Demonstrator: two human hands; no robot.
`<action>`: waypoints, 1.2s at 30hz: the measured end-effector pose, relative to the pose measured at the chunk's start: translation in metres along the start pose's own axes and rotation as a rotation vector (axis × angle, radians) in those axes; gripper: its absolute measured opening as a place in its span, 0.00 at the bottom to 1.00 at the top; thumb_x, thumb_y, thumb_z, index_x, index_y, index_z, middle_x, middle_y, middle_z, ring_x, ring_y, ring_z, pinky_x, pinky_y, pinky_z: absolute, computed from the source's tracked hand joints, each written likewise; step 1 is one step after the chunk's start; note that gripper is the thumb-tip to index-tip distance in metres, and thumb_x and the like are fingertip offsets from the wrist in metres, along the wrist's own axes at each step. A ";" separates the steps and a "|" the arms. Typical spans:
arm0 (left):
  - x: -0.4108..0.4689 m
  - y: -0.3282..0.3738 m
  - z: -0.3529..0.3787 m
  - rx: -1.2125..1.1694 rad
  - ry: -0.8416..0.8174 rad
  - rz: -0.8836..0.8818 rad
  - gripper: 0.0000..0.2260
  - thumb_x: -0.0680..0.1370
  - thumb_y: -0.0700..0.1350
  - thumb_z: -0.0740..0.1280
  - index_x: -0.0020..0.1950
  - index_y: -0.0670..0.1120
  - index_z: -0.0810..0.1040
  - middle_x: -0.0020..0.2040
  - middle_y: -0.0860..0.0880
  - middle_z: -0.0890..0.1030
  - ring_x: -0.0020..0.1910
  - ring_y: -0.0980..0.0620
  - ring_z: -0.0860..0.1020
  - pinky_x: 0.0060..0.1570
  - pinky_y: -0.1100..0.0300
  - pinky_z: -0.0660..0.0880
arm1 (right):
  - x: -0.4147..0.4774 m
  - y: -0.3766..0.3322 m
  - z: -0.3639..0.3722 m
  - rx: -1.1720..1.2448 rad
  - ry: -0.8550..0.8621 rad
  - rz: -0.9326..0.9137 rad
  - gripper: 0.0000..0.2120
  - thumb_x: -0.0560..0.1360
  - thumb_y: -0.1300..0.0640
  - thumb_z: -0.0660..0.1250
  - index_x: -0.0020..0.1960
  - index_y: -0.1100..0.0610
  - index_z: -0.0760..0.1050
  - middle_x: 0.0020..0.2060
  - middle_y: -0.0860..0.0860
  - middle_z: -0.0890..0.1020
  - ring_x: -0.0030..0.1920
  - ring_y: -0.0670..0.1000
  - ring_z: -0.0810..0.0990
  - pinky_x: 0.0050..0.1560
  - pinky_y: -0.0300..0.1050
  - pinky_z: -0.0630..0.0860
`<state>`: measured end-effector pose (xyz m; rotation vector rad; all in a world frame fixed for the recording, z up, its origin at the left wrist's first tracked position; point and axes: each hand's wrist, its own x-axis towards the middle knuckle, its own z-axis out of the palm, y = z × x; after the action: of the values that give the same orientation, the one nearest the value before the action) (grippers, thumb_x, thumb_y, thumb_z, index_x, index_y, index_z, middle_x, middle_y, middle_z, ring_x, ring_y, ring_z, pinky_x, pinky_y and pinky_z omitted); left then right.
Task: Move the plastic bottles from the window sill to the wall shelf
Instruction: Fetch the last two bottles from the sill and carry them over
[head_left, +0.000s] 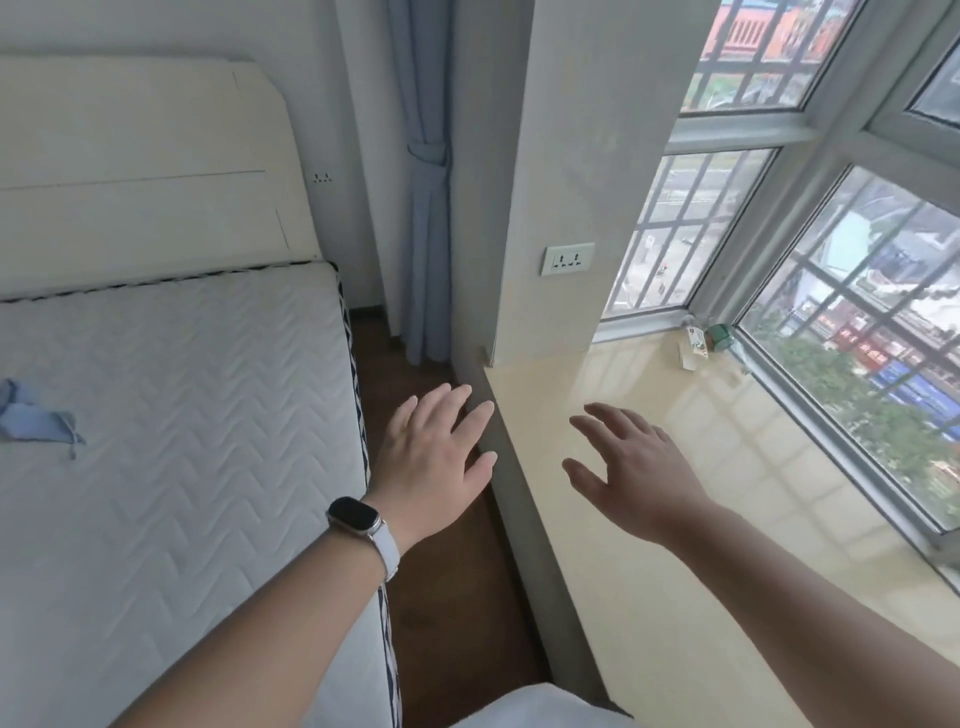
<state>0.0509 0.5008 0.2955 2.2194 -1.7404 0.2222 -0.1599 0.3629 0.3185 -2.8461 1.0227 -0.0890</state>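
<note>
Left hand (436, 452) and right hand (636, 470) are empty, fingers spread; plastic bottles (698, 340) sit far off in the window sill (649, 597) corner. The reach probably aims there.

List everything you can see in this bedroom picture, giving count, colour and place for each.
plastic bottles: two, one clear, one green, sill's far corner
window sill: one, cream, under the window
window: one, white-framed, right
sockets: two, white, on walls
curtain: one, blue, tied, corner
mattress: one, white, left
headboard: one, cream, behind mattress
cloth: one, blue, on mattress
floor: dark wood, between mattress and sill
watch: one, black, white strap, left wrist
left hand: open, above floor beside sill edge
right hand: open, over the sill
</note>
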 end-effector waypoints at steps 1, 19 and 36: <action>0.010 -0.002 0.002 -0.006 -0.007 0.008 0.23 0.77 0.57 0.59 0.68 0.48 0.77 0.68 0.43 0.77 0.69 0.40 0.73 0.66 0.39 0.70 | 0.008 0.003 -0.001 -0.005 -0.004 0.014 0.28 0.77 0.37 0.55 0.71 0.50 0.68 0.71 0.49 0.70 0.71 0.55 0.66 0.66 0.52 0.66; 0.216 -0.040 0.074 0.087 -0.152 0.212 0.20 0.77 0.55 0.62 0.67 0.49 0.75 0.68 0.45 0.77 0.69 0.43 0.73 0.67 0.42 0.69 | 0.176 0.111 0.030 0.142 -0.012 0.161 0.29 0.74 0.36 0.53 0.68 0.51 0.72 0.68 0.51 0.73 0.68 0.56 0.71 0.62 0.53 0.70; 0.411 0.025 0.141 0.082 -0.217 0.527 0.21 0.77 0.56 0.59 0.66 0.49 0.76 0.66 0.44 0.77 0.66 0.42 0.74 0.66 0.45 0.68 | 0.227 0.253 0.029 0.184 0.027 0.483 0.30 0.75 0.35 0.52 0.70 0.49 0.69 0.71 0.49 0.69 0.71 0.55 0.66 0.66 0.51 0.64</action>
<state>0.1194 0.0713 0.2939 1.8458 -2.4548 0.1740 -0.1413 0.0269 0.2611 -2.3688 1.5809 -0.1662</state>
